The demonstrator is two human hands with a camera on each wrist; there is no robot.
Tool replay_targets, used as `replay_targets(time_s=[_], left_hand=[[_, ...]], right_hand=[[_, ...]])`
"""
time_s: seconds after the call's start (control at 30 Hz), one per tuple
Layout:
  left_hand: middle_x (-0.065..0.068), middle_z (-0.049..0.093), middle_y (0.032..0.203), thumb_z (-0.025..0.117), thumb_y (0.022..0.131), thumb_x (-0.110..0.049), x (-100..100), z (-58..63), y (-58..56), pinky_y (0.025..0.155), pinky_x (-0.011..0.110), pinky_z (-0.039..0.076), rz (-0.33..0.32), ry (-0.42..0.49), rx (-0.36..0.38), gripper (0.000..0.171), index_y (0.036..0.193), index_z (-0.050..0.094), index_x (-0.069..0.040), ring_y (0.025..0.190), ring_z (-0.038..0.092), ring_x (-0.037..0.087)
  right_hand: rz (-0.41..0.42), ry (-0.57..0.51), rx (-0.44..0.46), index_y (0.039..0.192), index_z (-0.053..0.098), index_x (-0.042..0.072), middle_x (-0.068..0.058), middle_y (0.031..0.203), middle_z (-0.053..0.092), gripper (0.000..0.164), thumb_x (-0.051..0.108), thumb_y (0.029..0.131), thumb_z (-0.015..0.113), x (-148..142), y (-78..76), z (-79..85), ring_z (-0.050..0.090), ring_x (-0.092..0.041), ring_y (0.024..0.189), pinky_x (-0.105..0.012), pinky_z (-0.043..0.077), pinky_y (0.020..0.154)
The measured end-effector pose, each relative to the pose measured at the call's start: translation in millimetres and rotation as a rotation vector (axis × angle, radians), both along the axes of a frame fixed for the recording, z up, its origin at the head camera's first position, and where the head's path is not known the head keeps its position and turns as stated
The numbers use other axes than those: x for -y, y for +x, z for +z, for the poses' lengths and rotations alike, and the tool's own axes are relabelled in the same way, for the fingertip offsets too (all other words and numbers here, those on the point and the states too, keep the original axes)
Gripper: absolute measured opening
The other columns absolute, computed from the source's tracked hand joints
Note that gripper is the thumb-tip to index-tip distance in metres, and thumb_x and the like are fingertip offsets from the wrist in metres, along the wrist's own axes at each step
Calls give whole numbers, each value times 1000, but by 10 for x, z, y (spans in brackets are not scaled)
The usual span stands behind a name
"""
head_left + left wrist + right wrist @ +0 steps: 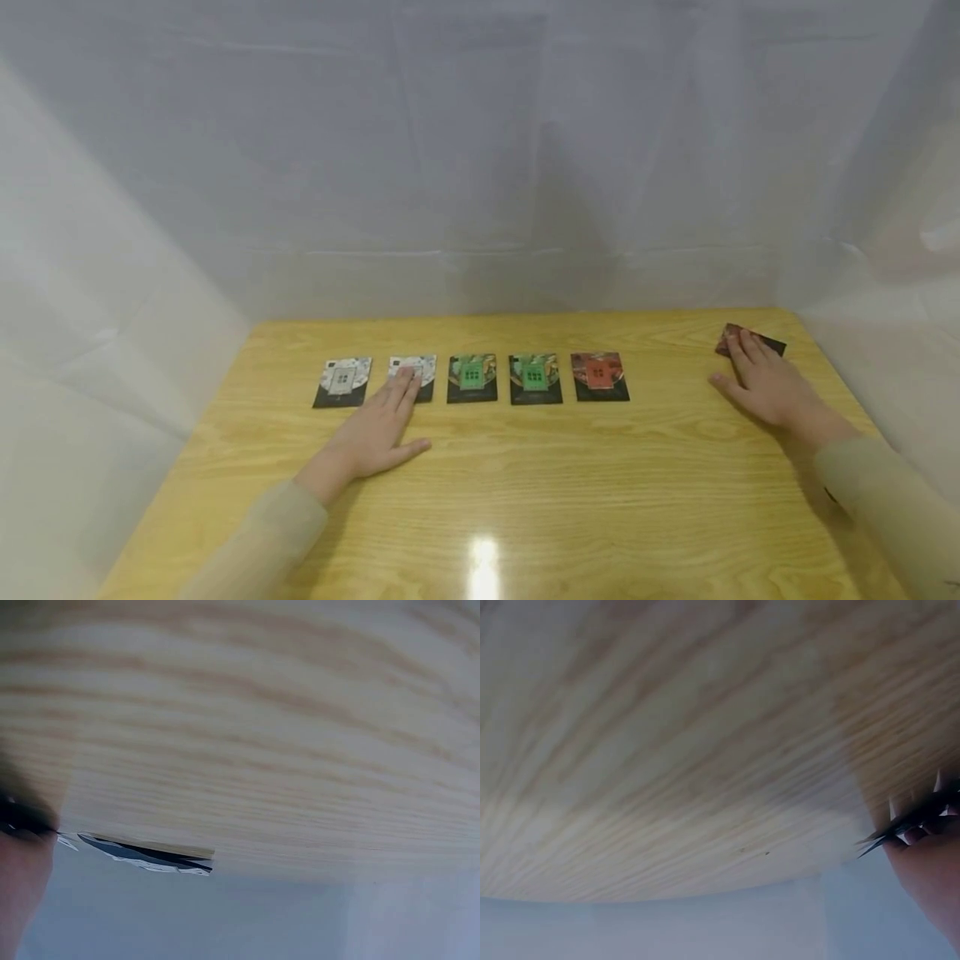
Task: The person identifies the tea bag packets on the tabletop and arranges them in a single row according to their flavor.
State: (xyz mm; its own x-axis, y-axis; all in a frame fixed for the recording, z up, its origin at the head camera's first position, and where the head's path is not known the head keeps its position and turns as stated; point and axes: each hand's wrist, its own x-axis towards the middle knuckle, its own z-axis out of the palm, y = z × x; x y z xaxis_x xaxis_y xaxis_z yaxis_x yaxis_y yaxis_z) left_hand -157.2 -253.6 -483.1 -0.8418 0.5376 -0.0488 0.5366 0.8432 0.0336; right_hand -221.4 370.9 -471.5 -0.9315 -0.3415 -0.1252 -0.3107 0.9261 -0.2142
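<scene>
In the head view my left hand (375, 433) lies with its fingers extended over a white-and-black packet (425, 392), the second from the left, covering part of it. Its thumb is spread away on the wood. At the far right my right hand (772, 387) rests straight fingers on a dark red-and-black packet (772, 342), which lies askew and is partly hidden. The right wrist view has a dark packet edge (922, 817) under that hand. Left of my left hand lies another white-and-black packet (342, 383), seen edge-on in the left wrist view.
Two green-and-black packets, one left (472, 379) and one right (536, 379), continue the row, followed by a red-and-black packet (600, 377). They lie flat on the wooden table (525, 483). Pale sheeting (450, 167) hangs behind and at both sides.
</scene>
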Motion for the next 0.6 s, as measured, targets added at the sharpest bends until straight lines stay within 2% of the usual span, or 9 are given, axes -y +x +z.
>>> replay_targets(time_s=[0.17,0.3,0.43,0.6], left_hand=[[30,8,175,48,105,-64,-8,-3,-5,135,53,22,5,-7,3,100,166,15,8,165,12,45],[30,8,175,48,105,-64,-9,10,1,134,53,22,7,-2,6,100,166,15,8,165,12,45],[30,9,175,48,105,-64,-7,18,8,134,53,23,5,1,1,100,166,16,9,164,13,45],[30,10,175,48,105,-64,-8,20,13,134,54,23,3,7,2,100,166,16,9,164,13,46]], right_hand=[[11,18,-9,162,7,-17,-45,168,4,91,52,113,39,42,-11,-27,10,-61,157,-74,21,125],[29,45,-38,162,12,-18,-45,167,11,93,54,112,43,87,-7,-47,16,-62,156,-74,24,124],[40,67,-53,161,15,-18,-45,167,15,94,56,111,44,157,30,-23,21,-62,154,-73,28,123],[40,57,-54,160,18,-19,-44,167,16,94,55,110,46,257,71,2,22,-61,154,-72,27,125]])
